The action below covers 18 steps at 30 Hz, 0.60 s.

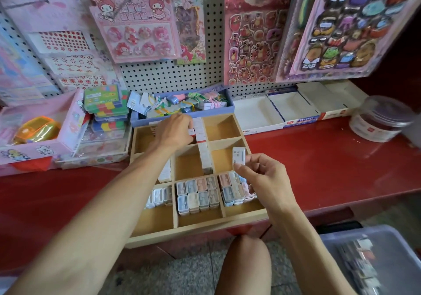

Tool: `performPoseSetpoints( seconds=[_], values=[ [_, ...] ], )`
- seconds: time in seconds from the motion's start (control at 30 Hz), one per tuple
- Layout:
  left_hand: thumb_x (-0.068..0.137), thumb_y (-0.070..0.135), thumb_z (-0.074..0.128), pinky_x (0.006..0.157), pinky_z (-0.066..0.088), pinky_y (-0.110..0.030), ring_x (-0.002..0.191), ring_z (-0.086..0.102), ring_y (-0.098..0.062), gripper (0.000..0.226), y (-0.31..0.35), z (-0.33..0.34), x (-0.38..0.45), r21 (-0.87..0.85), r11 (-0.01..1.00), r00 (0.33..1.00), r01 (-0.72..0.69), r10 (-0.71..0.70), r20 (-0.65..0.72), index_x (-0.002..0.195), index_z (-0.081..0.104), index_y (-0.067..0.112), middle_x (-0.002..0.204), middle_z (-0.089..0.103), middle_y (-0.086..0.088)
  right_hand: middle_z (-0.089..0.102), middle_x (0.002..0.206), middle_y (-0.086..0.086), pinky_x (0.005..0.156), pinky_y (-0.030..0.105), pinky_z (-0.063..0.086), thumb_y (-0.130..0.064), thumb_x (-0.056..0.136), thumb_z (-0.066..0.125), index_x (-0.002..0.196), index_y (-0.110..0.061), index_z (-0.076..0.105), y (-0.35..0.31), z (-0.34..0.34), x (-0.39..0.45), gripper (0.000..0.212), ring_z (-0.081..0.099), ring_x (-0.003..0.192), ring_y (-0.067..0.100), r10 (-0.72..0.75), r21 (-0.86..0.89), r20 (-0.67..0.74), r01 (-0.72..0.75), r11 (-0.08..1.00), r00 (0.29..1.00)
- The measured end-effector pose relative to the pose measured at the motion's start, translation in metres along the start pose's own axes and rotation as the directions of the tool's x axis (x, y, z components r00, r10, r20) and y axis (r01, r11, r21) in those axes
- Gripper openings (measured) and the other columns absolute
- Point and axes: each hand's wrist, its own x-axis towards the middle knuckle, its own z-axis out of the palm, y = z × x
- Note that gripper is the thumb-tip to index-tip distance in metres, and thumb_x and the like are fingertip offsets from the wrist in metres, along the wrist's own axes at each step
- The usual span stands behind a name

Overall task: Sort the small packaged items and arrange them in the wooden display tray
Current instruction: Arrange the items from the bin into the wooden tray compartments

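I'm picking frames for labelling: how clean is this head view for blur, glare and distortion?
Head view: the wooden tray and right hand are fairly sharp; the grey bin at the lower right corner is smeared; window glare streaks the red shelf; wide-angle bending tilts the pegboard and the sticker sheets.

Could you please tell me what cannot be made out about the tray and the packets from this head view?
- Left hand: it covers the white packets in the wooden tray's back row, so its grip is unclear.
- Left forearm hides most of the tray's left compartments.
- Print on the white packet pinched by the right hand: too small to read.
- Grey bin at lower right: blurred, cut by the edge.
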Motion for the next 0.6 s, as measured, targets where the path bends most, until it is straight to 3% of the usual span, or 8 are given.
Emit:
performPoseSetpoints(
  seconds=[0.1,0.17,0.23,0.3,0.37,0.43,0.53,0.6],
  values=[
    [0.086,0.025,0.069,0.079,0.051,-0.034,0.098,0.064,-0.018,0.018,0.012,-0.025,-0.014,-0.196,0.980,0.999,0.018,-0.028,-0.045,0.104,0.067,0.024,0.105,0.068,0.004,0.057,0.070,0.009,0.051,0.017,0.041,-0.013,0.088,0.076,0.087,-0.009,0.070,0.001,-0.001,0.000,0.007,0.044,0.054,0.007,-0.009,-0.025,0.010,0.009,1.000,1.000],
    [0.089,0.026,0.069,0.070,0.050,-0.028,0.080,0.068,-0.014,0.008,0.026,-0.043,-0.034,-0.560,0.828,0.994,-0.007,0.067,0.085,0.096,0.068,0.025,0.093,0.068,0.008,0.053,0.064,0.002,0.050,0.018,0.040,-0.013,0.087,0.077,0.086,-0.010,0.069,0.001,0.000,0.001,0.008,0.042,0.054,0.008,-0.019,-0.035,0.012,0.020,0.999,1.000],
    [0.088,0.025,0.071,0.061,0.048,-0.022,0.073,0.071,-0.018,0.011,0.039,-0.057,-0.058,-0.757,0.653,0.952,0.002,0.230,0.200,0.099,0.071,0.023,0.091,0.068,0.005,0.048,0.057,-0.006,0.049,0.020,0.038,-0.013,0.087,0.077,0.084,-0.009,0.068,0.000,0.003,0.000,0.010,0.040,0.053,0.009,-0.033,-0.037,0.018,0.034,0.999,0.999],
    [0.083,0.020,0.077,0.061,0.054,-0.025,0.076,0.071,-0.020,0.020,0.047,-0.064,-0.076,-0.812,0.582,0.920,-0.037,0.338,0.200,0.103,0.072,0.022,0.095,0.071,0.003,0.043,0.054,-0.010,0.049,0.018,0.036,-0.012,0.086,0.077,0.083,-0.008,0.067,-0.001,0.006,-0.002,0.011,0.037,0.052,0.007,-0.055,-0.027,0.035,0.056,0.998,0.998],
    [0.082,0.017,0.078,0.068,0.054,-0.023,0.079,0.069,-0.009,0.024,0.051,-0.064,-0.087,-0.807,0.584,0.911,-0.083,0.373,0.177,0.103,0.073,0.025,0.098,0.072,0.009,0.043,0.054,-0.010,0.050,0.017,0.036,-0.013,0.087,0.077,0.085,-0.007,0.068,-0.002,0.009,-0.005,0.011,0.038,0.052,0.005,-0.073,-0.030,0.061,0.075,0.997,0.995],
    [0.083,0.018,0.077,0.074,0.051,-0.021,0.084,0.066,0.001,0.022,0.052,-0.062,-0.093,-0.784,0.613,0.916,-0.100,0.365,0.168,0.103,0.074,0.026,0.097,0.072,0.014,0.047,0.054,-0.011,0.051,0.020,0.039,-0.016,0.087,0.077,0.088,-0.007,0.070,-0.004,0.010,-0.008,0.011,0.042,0.052,0.005,-0.083,-0.048,0.085,0.087,0.995,0.993],
    [0.083,0.017,0.077,0.078,0.057,-0.032,0.085,0.069,-0.007,0.019,0.046,-0.062,-0.095,-0.745,0.661,0.932,-0.087,0.318,0.173,0.101,0.074,0.023,0.095,0.073,0.012,0.056,0.059,-0.011,0.056,0.025,0.046,-0.016,0.090,0.074,0.087,-0.014,0.072,-0.004,0.006,-0.013,0.004,0.053,0.059,0.009,-0.068,-0.097,0.061,0.074,0.993,0.996],
    [0.083,0.016,0.075,0.079,0.056,-0.030,0.080,0.068,-0.003,0.020,0.037,-0.058,-0.094,-0.660,0.745,0.954,-0.096,0.258,0.152,0.101,0.073,0.025,0.096,0.072,0.013,0.060,0.063,-0.010,0.059,0.032,0.051,-0.010,0.091,0.069,0.086,-0.017,0.071,-0.001,-0.004,-0.016,0.009,0.060,0.064,0.015,-0.048,-0.120,0.002,0.047,0.992,0.999]
  ],
)
